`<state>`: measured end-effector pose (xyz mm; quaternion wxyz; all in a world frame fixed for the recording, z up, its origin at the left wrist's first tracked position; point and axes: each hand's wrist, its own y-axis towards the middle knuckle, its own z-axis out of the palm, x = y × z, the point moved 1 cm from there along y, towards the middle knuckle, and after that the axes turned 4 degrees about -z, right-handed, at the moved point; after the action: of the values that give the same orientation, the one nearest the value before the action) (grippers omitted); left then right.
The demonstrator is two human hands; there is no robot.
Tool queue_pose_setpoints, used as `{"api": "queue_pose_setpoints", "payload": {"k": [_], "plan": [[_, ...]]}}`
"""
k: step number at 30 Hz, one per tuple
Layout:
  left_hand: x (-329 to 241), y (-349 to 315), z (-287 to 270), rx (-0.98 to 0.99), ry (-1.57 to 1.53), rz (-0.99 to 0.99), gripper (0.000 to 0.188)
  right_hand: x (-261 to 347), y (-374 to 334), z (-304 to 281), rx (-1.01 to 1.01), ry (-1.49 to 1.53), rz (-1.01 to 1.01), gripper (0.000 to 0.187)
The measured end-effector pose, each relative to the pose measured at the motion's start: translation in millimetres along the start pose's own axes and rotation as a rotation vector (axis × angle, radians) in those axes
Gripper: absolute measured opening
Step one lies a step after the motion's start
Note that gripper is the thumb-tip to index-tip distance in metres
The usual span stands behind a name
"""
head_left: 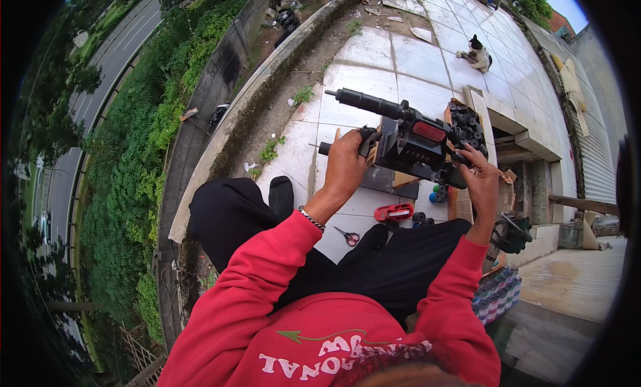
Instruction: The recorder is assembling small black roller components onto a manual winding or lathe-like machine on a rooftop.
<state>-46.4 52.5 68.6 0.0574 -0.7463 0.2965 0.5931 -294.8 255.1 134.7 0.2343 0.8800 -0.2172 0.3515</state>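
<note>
A black machine with a red panel and a long, stepped shaft pointing left is in front of me, over a dark base. My left hand has its fingers closed around a black knob-like part at the machine's near left. A thin rod sticks out left beside that hand. My right hand is closed on a small black part at the machine's right end; the fingers hide most of it. A box of black spools stands just beyond the right hand.
Scissors, a red tape dispenser and a blue-green spool lie near my legs. Colourful wrapped spools are stacked at lower right. A cat rests on the far tiles. A low concrete wall edges the left side.
</note>
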Motion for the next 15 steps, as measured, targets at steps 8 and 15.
{"api": "queue_pose_setpoints", "payload": {"k": [8, 15], "plan": [[0, 0, 0, -0.003, 0.005, -0.002, 0.043, -42, 72, 24, -0.033, -0.085, 0.019, 0.029], [-9, -3, -2, -0.021, -0.092, 0.039, 0.013, -58, 10, 50, 0.049, -0.111, 0.112, 0.035]]}}
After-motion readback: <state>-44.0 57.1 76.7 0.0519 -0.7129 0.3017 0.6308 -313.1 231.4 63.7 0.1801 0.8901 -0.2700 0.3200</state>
